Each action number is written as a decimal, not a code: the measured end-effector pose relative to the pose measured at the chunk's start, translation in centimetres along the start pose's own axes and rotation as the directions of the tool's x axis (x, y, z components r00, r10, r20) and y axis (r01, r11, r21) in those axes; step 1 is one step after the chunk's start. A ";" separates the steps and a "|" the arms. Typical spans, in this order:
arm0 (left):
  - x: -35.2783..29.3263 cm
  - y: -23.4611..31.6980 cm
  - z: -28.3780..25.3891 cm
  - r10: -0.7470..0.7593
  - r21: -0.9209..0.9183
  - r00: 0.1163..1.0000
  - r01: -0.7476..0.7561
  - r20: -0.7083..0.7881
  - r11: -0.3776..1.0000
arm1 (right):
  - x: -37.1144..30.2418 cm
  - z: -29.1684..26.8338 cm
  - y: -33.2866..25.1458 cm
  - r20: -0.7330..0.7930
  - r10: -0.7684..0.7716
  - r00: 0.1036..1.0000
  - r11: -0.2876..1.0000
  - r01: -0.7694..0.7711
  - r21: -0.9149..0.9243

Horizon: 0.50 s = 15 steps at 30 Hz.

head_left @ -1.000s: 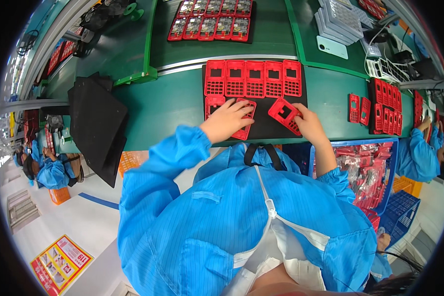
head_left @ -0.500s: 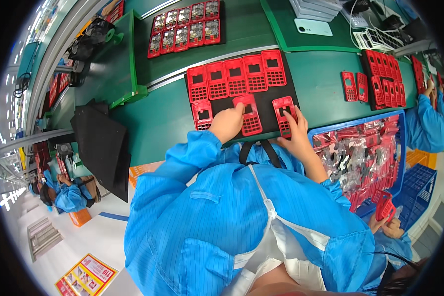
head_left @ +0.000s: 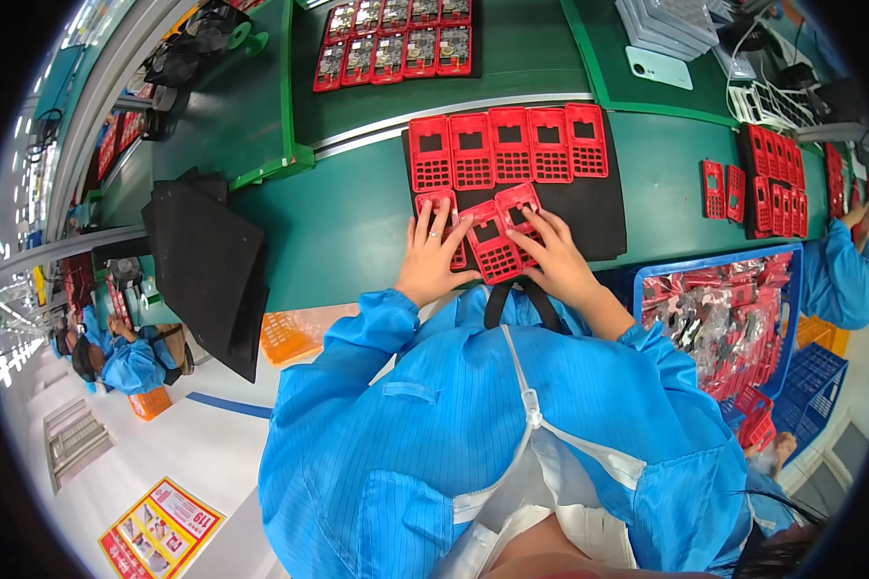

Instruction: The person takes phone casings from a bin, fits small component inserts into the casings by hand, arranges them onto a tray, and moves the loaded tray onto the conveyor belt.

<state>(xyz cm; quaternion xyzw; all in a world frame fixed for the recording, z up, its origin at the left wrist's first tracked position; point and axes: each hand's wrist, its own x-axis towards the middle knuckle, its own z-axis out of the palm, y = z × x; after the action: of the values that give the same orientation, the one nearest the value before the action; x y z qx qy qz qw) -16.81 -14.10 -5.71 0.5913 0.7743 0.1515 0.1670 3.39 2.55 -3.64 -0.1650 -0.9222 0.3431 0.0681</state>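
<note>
nearby, blue crate (head_left: 794,309) holds bagged parts (head_left: 722,323); left hand (head_left: 430,262), right hand (head_left: 562,264) spread on casings (head_left: 497,261)

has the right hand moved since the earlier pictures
Yes, the right hand has shifted left, judged against the black mat: it is now farther from the mat's right edge.

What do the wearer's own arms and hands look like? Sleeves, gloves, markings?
Bright blue fabric sleeves with fine darker stripes and gathered cuffs. Left hand: ungloved, thin pale metallic ring. Right hand: ungloved, no ring visible.
</note>
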 end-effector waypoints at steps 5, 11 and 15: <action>0.7 -0.9 -0.5 0.028 -0.091 1.000 -0.027 0.002 0.995 | 2.0 1.4 -0.5 -0.033 0.029 0.999 0.999 -0.030 -0.032; 2.0 -1.2 0.6 0.051 -0.033 0.997 -0.053 -0.062 0.998 | 2.8 0.6 -0.4 -0.082 0.077 0.994 0.995 -0.072 0.065; 3.7 0.5 -0.6 0.025 -0.024 0.998 -0.026 -0.055 0.999 | -0.7 -3.1 3.7 -0.313 0.158 0.937 0.983 -0.179 -0.039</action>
<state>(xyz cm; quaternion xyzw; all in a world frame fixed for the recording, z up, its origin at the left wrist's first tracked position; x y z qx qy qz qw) -17.54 -10.42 -5.22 0.5947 0.7689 0.1794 0.1514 5.71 6.82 -3.77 -0.2971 -0.8936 0.2867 0.1759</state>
